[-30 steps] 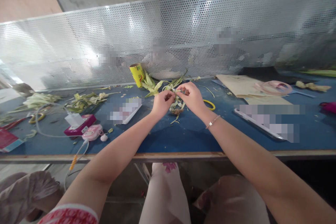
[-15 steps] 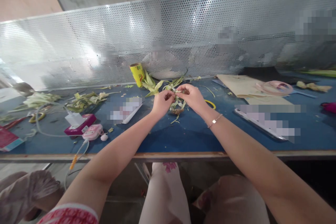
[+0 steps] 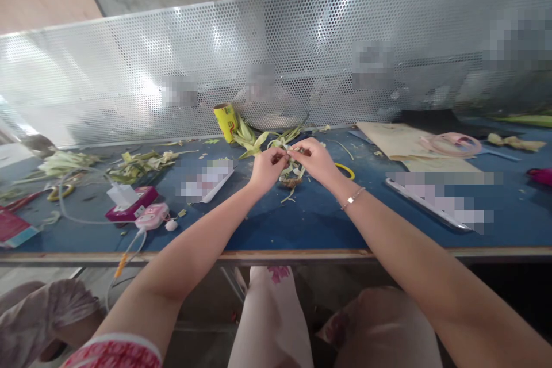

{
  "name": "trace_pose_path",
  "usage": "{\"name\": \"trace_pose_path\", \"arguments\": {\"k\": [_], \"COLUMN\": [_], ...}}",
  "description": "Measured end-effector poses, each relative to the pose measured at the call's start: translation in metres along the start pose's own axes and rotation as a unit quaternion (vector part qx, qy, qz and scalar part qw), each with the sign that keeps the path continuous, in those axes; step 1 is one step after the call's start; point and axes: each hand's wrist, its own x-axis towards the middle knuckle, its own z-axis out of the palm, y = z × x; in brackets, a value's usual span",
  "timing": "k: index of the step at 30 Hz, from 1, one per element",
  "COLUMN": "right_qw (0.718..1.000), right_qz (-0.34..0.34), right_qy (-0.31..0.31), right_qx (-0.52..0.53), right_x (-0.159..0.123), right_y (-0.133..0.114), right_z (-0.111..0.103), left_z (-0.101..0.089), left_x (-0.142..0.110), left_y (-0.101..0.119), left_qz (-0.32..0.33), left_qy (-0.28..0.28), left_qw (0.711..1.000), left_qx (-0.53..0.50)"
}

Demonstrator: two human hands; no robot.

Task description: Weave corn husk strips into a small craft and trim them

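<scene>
My left hand [image 3: 271,168] is closed in a pinch above the middle of the blue table. Close by on its right, my right hand [image 3: 314,158] also pinches, the fingertips of both nearly meeting. A pale strip of corn husk seems to run between them, mostly hidden by the fingers. Beneath the hands lies a small heap of husk scraps [image 3: 292,173] with a brownish piece at its front. Longer green husk leaves [image 3: 248,139] spread behind my left hand, beside a yellow can [image 3: 225,122]. Part of a yellow ring-shaped handle [image 3: 348,171] shows by my right wrist.
A perforated metal screen [image 3: 172,63] stands along the table's back. Phones [image 3: 211,181] lie left and right. Further left are a purple power block [image 3: 133,205] with cables, husk piles [image 3: 140,168] and scissors [image 3: 60,192]. Brown paper [image 3: 388,141] and a tape roll [image 3: 452,144] lie right.
Both hands stay over the heap, almost in place. The right fingers have shifted very slightly; nothing else visibly moves.
</scene>
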Motion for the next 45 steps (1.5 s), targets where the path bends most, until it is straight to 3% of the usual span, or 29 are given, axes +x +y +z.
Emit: {"name": "trace_pose_path", "arguments": {"k": [5, 10, 24, 45], "right_qw": [1.000, 0.999, 0.998, 0.987], "right_qz": [0.008, 0.045, 0.038, 0.046], "right_qy": [0.025, -0.010, -0.007, -0.007], "right_qx": [-0.015, 0.022, 0.059, 0.152], "right_x": [-0.001, -0.003, -0.001, -0.004], "right_y": [-0.006, -0.008, -0.002, -0.001], "right_z": [-0.004, -0.006, -0.006, 0.004], "left_z": [0.001, 0.001, 0.003, 0.005], "left_x": [0.000, 0.000, 0.002, -0.003], "left_y": [-0.001, -0.003, 0.000, 0.003], "left_qz": [0.005, 0.005, -0.083, 0.003], "left_qy": [0.003, 0.017, 0.010, -0.006], "left_qw": [1.000, 1.000, 0.987, 0.997], "left_qx": [0.002, -0.008, -0.137, -0.077]}}
